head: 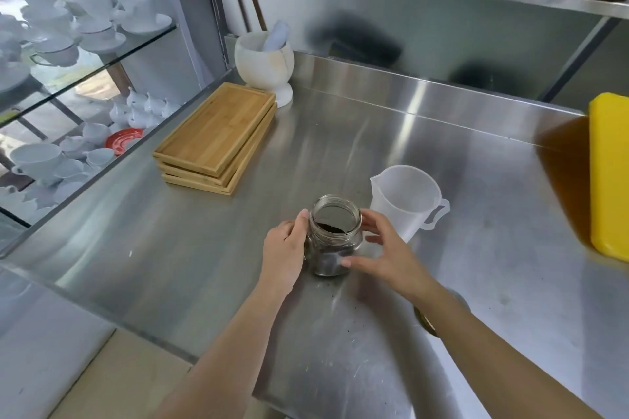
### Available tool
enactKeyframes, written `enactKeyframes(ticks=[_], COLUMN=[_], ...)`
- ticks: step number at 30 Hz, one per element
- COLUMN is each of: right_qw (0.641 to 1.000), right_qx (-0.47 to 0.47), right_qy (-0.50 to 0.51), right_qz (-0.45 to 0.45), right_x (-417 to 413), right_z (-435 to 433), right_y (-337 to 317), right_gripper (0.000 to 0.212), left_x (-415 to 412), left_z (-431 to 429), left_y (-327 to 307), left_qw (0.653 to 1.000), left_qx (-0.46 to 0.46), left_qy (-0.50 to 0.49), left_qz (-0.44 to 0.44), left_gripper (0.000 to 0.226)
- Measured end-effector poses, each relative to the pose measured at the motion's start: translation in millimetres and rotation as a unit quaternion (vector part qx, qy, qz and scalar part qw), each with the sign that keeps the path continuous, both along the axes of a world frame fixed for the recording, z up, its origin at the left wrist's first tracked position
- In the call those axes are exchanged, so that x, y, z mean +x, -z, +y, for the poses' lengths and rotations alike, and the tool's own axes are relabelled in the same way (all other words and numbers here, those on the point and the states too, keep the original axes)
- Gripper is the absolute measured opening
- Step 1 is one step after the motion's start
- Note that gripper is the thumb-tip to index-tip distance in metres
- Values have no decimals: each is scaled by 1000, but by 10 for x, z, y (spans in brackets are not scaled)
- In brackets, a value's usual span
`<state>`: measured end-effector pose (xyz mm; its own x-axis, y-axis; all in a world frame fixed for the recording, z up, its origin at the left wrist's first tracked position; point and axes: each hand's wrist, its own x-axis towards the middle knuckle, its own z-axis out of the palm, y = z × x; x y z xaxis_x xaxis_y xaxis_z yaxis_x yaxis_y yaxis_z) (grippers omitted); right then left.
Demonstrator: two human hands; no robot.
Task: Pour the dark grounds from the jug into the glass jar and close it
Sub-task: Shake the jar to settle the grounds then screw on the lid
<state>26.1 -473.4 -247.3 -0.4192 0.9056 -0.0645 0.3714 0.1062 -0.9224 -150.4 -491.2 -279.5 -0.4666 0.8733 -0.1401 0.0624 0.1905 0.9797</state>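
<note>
The glass jar (335, 235) stands upright and uncovered on the steel counter (204, 248), with dark grounds in its bottom. My left hand (284, 248) grips the jar's left side. My right hand (384, 248) cups its right side, thumb on the lower front and fingers near the rim. The translucent plastic jug (405, 201) stands upright just right of the jar, behind my right hand, and looks empty. A round lid-like object (424, 319) lies mostly hidden under my right forearm. A few dark specks are scattered on the counter near the jar.
A stack of bamboo trays (218, 136) lies at the back left, with a white mortar and pestle (263, 59) behind it. A yellow board (609, 177) leans at the right edge. Glass shelves of white cups (68, 27) stand to the left.
</note>
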Motion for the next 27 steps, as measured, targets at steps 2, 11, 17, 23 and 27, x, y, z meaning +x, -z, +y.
enactKeyframes(ticks=[2, 11, 17, 23, 27], right_qw=[999, 994, 992, 990, 989], right_qx=[-38, -56, -25, 5, 44], right_qy=[-30, -83, -108, -115, -63], right_qz=[-2, 42, 62, 88, 124], right_x=[3, 15, 0, 1, -26], right_z=[25, -69, -102, -113, -149], right_y=[36, 50, -169, -309, -305], right_gripper=[81, 94, 98, 98, 93], left_x=[44, 182, 135, 140, 163], left_z=[-6, -176, -205, -251, -257], left_y=[-24, -51, -294, -622, -799], left_qw=[999, 993, 991, 989, 992], left_qx=[-10, -19, 0, 42, 79], left_qy=[-5, 18, 27, 49, 47], left_qz=[-35, -118, -128, -129, -87], left_gripper=[47, 56, 33, 33, 42])
